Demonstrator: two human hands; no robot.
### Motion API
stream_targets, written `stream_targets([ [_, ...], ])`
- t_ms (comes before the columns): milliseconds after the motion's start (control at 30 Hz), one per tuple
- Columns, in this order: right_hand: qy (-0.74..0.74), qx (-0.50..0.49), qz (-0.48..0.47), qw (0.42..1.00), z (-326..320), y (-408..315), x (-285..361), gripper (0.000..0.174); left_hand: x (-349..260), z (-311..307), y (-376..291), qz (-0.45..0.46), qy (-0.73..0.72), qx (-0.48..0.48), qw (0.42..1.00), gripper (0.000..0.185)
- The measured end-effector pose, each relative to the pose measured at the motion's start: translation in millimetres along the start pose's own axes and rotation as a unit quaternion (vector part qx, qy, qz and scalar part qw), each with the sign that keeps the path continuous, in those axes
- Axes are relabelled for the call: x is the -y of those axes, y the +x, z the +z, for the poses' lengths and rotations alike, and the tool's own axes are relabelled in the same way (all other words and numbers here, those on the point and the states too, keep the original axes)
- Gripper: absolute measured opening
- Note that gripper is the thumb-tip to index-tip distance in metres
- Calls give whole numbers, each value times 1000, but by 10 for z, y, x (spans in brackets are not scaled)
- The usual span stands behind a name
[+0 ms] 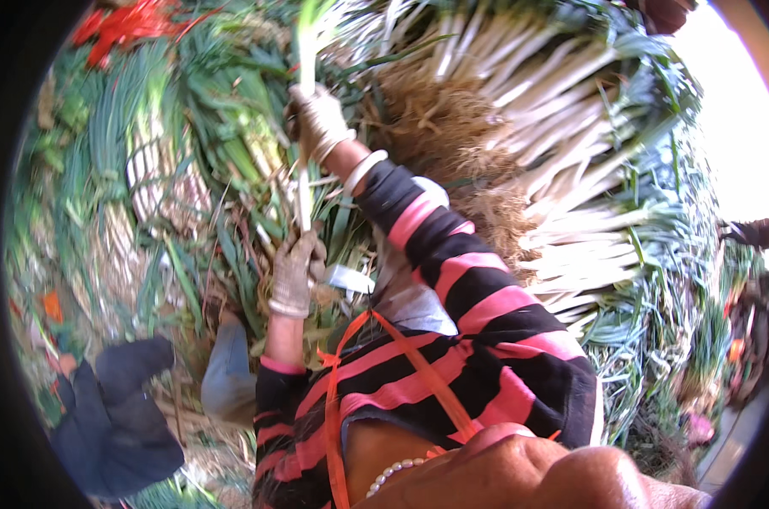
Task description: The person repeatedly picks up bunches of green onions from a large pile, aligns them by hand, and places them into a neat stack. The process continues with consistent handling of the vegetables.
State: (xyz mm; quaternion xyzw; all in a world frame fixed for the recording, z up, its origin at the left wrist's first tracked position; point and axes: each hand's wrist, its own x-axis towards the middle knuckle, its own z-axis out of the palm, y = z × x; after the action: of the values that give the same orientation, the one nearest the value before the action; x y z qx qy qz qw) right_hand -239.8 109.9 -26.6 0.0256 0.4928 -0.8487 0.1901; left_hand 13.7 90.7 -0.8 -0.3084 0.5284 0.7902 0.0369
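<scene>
My right hand (320, 121), in a soiled knit glove, is closed around the middle of a leek (304, 197). Pale green leaves of that leek rise above the fist towards the top of the view. Nearer my body, my left hand (293, 273), gloved too, grips its lower white end; the root tip is hidden in the fingers. Just right of my left hand is a small flat whitish piece (349, 278), close to the end of an orange ribbon (352, 331) hung from my neck. Whether the two are joined I cannot tell.
A large heap of leeks (550, 121) lies on the right, roots towards me. Bundled leeks (161, 165) and loose leaves spread over the left. Red plastic strips (126, 28) lie at the top left. A person in a dark jacket (117, 420) is at the lower left.
</scene>
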Motion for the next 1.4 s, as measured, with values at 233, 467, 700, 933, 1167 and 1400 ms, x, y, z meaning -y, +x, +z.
stream_targets([
  [233, 1, -18, -145, 989, -400, 527, 1333, 30, 992, -828, -462, 28, 181, 48, 982, 28],
  [467, -442, -353, -273, 778, -2186, 1000, 3291, 46, 1871, -1878, -324, -22, 262, -90, 961, 16],
  [700, -462, -472, -144, 737, -2774, 639, 2698, 50, 1684, -1505, 294, -17, 400, -92, 912, 32],
  [933, -189, -27, -116, 975, -425, -130, 799, 44, 1619, -1431, 190, -117, 691, 65, 710, 56],
  [1167, -223, 77, -36, 971, 180, -165, 322, 26, 2517, -2712, -299, -345, 618, 178, 684, 61],
  [1400, -279, 134, -17, 951, 383, -148, 190, 29, 1793, -2739, 870, -74, 224, -271, 933, 32],
])
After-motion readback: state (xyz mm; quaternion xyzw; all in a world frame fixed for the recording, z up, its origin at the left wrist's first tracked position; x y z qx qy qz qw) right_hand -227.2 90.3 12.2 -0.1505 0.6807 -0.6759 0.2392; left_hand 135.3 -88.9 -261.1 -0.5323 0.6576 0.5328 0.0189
